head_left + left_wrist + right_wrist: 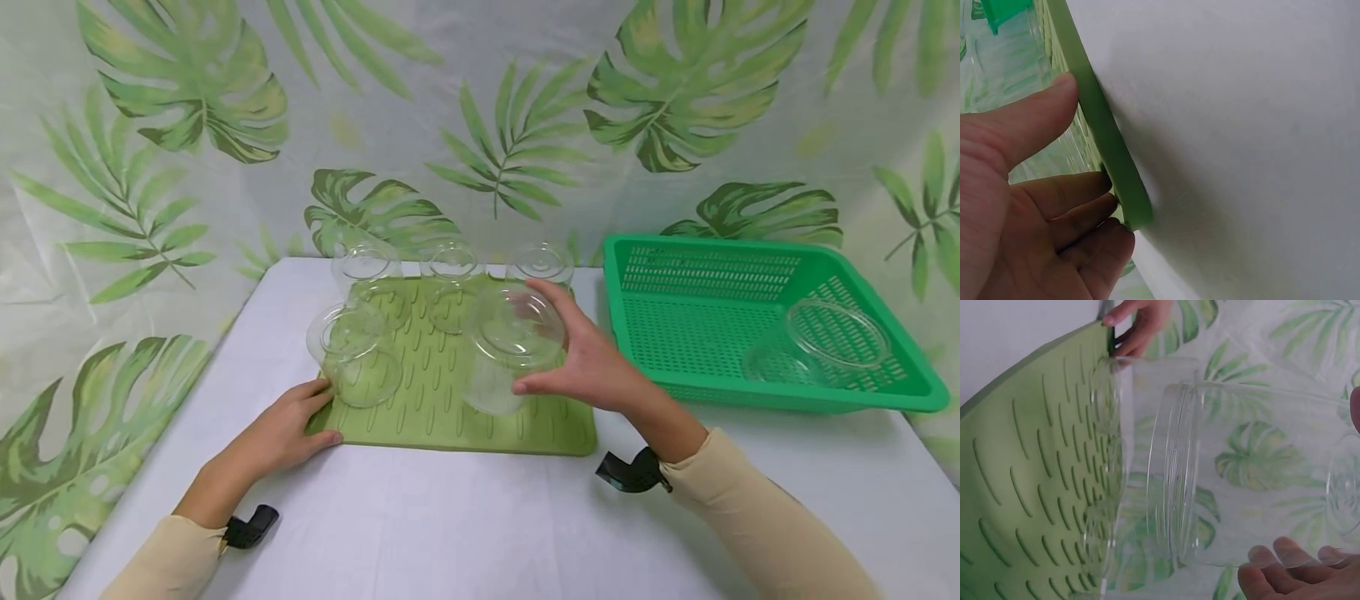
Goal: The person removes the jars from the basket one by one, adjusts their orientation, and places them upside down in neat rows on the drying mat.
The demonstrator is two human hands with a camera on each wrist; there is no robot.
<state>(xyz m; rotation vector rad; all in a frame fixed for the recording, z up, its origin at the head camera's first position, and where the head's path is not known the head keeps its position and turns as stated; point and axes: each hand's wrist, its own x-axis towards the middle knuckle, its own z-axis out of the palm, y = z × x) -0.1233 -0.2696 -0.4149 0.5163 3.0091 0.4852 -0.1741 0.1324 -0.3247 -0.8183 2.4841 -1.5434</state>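
Note:
My right hand [592, 358] grips a clear jar [495, 383] over the right part of a green ridged mat [435, 425]. In the right wrist view, the jar's thick ridged rim points toward the mat, with my fingers [1279, 569] around the opposite end; I cannot tell whether it touches the mat. My left hand [288, 425] holds the mat's front left corner, the thumb [1054, 103] against the front edge and the fingers at the side. Another clear jar [363, 375] stands near that hand. Three more line the back, including a left jar [367, 271] and a middle jar [452, 271].
A green slatted basket [750, 393] stands to the right of the mat, with one clear jar [795, 350] lying tilted inside. White cloth [450, 525] covers the table. Behind it hangs a leaf-print sheet [390, 125].

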